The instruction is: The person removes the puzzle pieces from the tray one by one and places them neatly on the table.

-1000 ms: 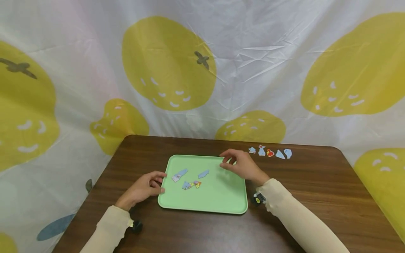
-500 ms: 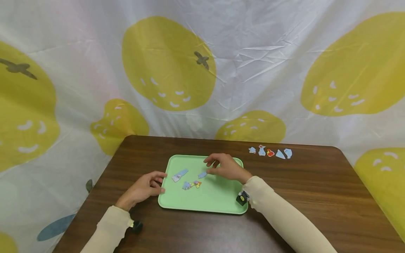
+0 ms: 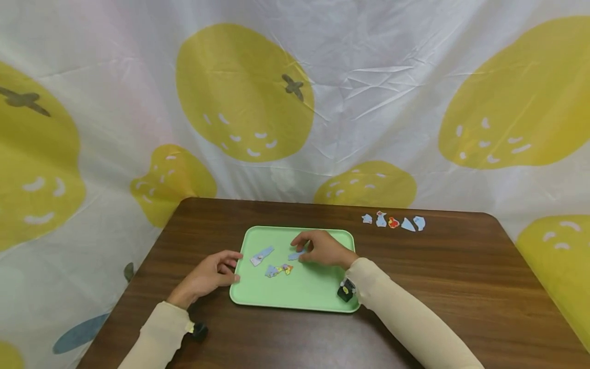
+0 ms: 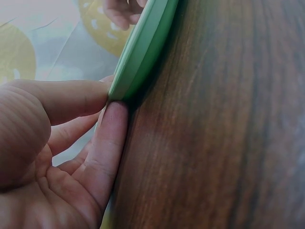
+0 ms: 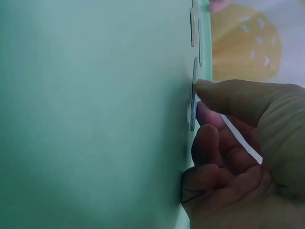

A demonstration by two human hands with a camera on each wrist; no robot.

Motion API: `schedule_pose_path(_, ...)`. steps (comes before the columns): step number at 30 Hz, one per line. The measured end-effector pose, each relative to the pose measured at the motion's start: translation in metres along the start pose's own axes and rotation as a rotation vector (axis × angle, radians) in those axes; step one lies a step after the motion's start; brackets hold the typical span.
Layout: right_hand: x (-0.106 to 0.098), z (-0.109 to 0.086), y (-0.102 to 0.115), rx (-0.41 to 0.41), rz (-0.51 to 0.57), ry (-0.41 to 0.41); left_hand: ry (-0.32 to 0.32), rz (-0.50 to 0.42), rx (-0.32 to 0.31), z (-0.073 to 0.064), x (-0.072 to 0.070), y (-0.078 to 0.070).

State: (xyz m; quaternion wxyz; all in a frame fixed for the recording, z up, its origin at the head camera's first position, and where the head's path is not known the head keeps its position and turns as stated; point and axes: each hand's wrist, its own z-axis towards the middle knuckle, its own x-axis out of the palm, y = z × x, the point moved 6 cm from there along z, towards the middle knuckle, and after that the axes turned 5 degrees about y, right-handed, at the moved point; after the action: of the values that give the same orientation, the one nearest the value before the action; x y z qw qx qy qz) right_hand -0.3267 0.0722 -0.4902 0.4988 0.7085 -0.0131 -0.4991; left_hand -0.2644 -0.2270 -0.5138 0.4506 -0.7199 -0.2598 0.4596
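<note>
Head view: left hand (image 3: 207,274) pinches the tray (image 3: 295,294); right hand (image 3: 326,249), thumb and fingers parted, straddles a piece (image 3: 294,256), likely light, stiffish, best held by its edges.

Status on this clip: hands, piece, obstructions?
Left hand touching rim of green tray. Right hand at blue piece, grip unclear. Piece inside tray, partly hidden by that hand. No obstruction seen.

Pale-blue piece (image 3: 293,256) on green tray (image 3: 281,294)
</note>
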Motion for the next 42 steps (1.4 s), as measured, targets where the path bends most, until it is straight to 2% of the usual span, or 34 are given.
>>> schedule_pose_path(8, 0.003, 0.002, -0.001, 0.047, 0.016, 0.041, -0.007, -0.007, 0.000, 0.000, -0.001, 0.001)
schedule_pose_path(18, -0.007, -0.005, -0.001, -0.010, -0.056, 0.037, -0.008, 0.000, 0.006, 0.000, -0.001, 0.000)
schedule_pose_path(27, -0.015, -0.014, -0.008, 0.001, 0.037, 0.012, -0.004, 0.007, 0.001, -0.001, 0.000, 0.000)
schedule_pose_path(35, -0.023, -0.021, -0.005, -0.011, 0.114, 0.012, 0.000, 0.000, 0.005, 0.000, 0.000, 0.001)
schedule_pose_path(42, -0.030, -0.029, -0.003, -0.002, 0.135, -0.019, -0.003, 0.003, 0.004, 0.000, 0.000, 0.000)
